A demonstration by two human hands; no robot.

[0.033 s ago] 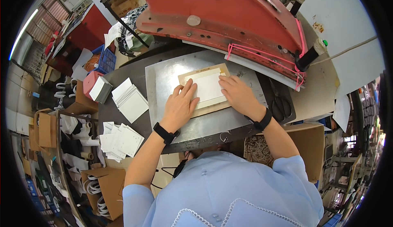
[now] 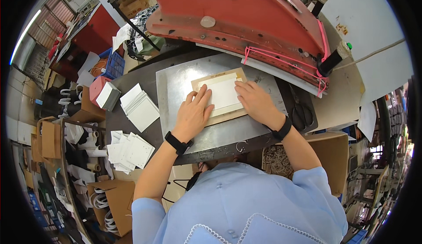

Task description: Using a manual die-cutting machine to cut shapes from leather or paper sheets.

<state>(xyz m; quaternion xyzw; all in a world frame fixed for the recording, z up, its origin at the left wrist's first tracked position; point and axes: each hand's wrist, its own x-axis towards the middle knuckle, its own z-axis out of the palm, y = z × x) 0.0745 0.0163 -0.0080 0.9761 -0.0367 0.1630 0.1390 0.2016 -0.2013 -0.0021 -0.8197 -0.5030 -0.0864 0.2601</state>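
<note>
A white rectangular sheet (image 2: 225,93) lies on a tan board with a cream-coloured frame (image 2: 239,73), on top of a grey metal plate (image 2: 176,88). My left hand (image 2: 193,114) rests at the sheet's left edge, its fingers stretched forward and the thumb held apart. At the right edge, my right hand (image 2: 258,101) lies with fingertips flat on the sheet and board. Neither hand grips anything. To the left of the plate are a neat stack of white sheets (image 2: 140,110) and, nearer me, a loose fanned pile of white cards (image 2: 129,151).
A large red press arm (image 2: 237,15) with a pink cord (image 2: 281,57) spans the table's far side. Black-handled scissors (image 2: 302,114) lie right of the plate. A pink block (image 2: 99,88) and a white-topped stack (image 2: 108,96) stand far left. A cardboard box (image 2: 323,156) holds scraps at lower right.
</note>
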